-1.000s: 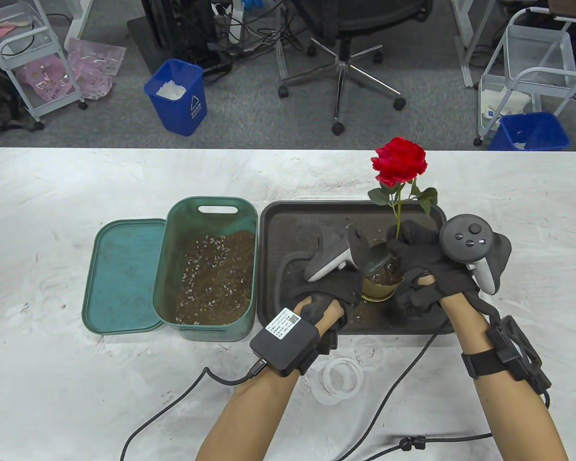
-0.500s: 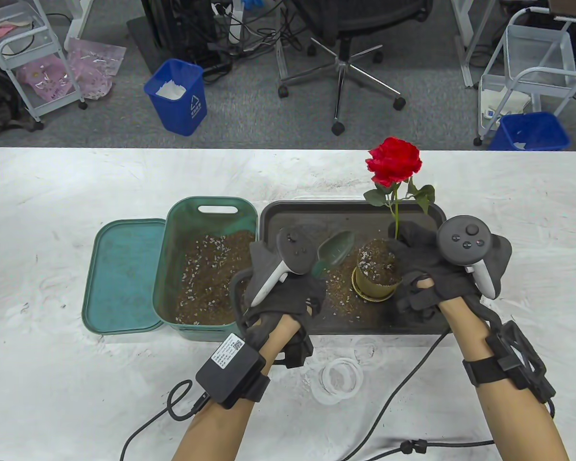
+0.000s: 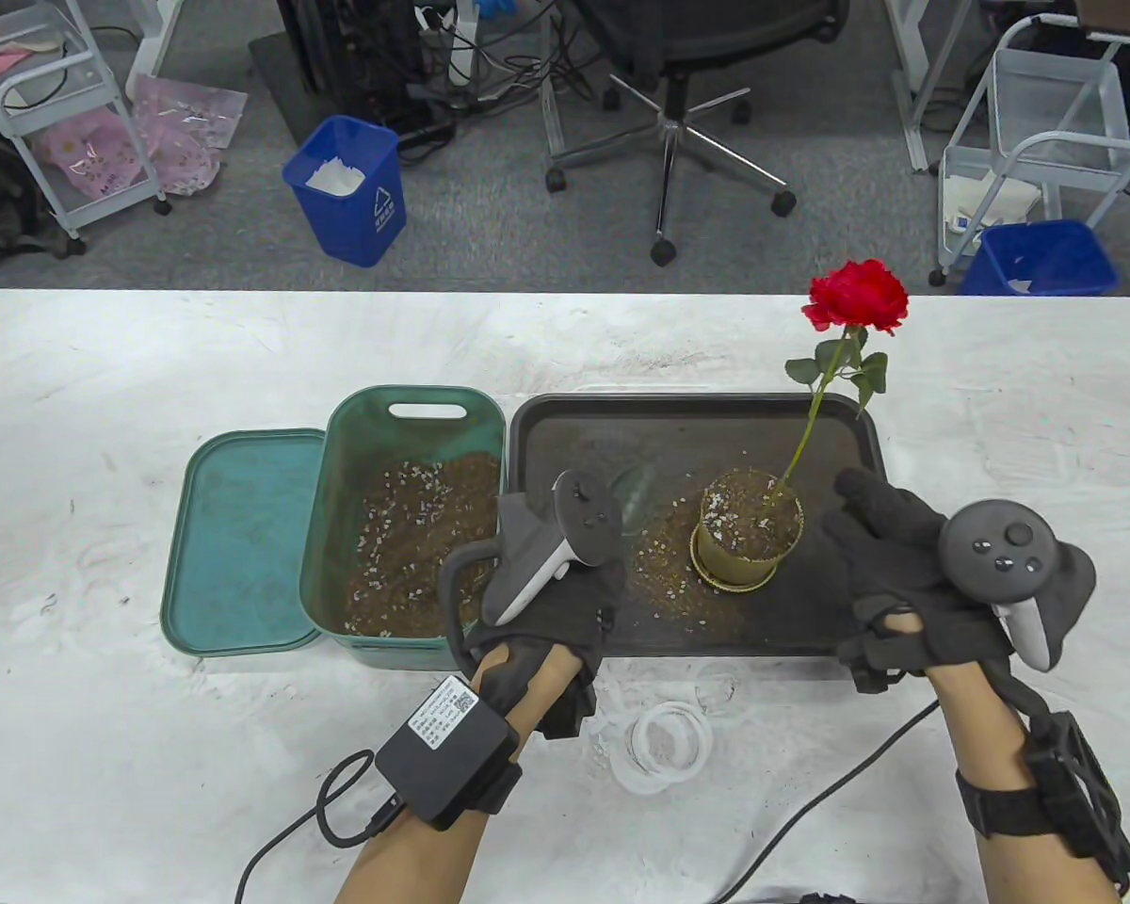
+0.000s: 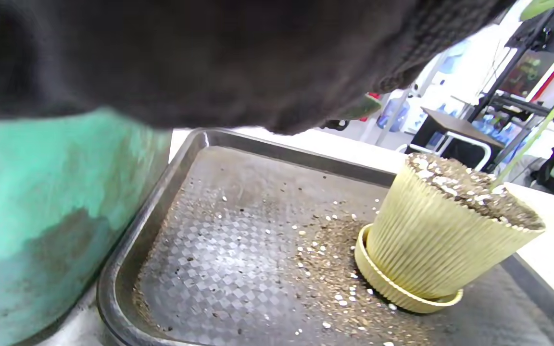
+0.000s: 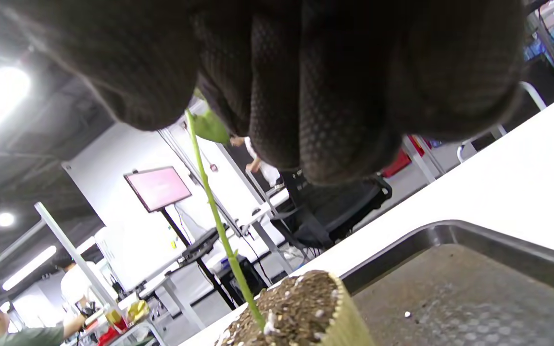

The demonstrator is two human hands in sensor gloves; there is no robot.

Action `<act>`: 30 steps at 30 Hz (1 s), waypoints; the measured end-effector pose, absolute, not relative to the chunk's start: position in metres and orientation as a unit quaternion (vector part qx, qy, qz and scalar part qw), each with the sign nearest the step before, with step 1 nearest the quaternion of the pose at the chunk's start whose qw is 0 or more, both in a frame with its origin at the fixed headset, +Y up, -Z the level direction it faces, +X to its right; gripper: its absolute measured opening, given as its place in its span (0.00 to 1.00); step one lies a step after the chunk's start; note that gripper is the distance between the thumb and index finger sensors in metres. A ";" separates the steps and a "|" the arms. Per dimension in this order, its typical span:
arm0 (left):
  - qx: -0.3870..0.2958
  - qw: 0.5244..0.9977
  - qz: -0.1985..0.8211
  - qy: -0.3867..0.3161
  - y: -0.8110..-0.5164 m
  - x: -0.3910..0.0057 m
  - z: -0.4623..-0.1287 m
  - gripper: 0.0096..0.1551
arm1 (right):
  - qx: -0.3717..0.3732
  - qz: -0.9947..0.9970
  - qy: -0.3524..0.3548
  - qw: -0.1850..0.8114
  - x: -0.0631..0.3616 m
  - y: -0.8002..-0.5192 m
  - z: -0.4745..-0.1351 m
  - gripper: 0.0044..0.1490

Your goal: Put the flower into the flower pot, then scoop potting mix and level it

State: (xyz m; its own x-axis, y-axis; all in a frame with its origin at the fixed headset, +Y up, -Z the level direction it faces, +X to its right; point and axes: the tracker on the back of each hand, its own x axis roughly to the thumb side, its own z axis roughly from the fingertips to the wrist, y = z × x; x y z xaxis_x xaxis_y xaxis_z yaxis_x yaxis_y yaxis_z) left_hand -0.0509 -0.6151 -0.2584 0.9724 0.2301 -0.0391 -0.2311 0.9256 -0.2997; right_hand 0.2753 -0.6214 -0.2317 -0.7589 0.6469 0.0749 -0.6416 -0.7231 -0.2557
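Beside right grip, fingers spread, flower leans untouched in pot; left grip state unclear.

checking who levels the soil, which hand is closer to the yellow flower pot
Right, narrowly. The right hand hovers open just right of the flower pot, clear of it. The left hand sits further left, by the green bin.

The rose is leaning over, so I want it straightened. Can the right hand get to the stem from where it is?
Probably yes: the right hand hovers open just beside the ribbed yellow flower pot, and nothing stands between it and the red rose's thin green stem.
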 end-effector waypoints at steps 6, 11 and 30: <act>-0.151 0.984 0.092 0.032 -0.632 -0.038 -0.274 0.39 | 0.017 0.903 -0.128 0.409 0.290 -0.656 -0.203 0.32; -0.145 0.989 -0.003 0.034 -0.651 -0.019 -0.285 0.39 | 0.034 0.896 -0.131 0.423 0.290 -0.686 -0.205 0.30; -0.200 0.974 -0.070 0.078 -0.701 0.002 -0.303 0.49 | 0.062 0.924 -0.130 0.354 0.276 -0.705 -0.204 0.29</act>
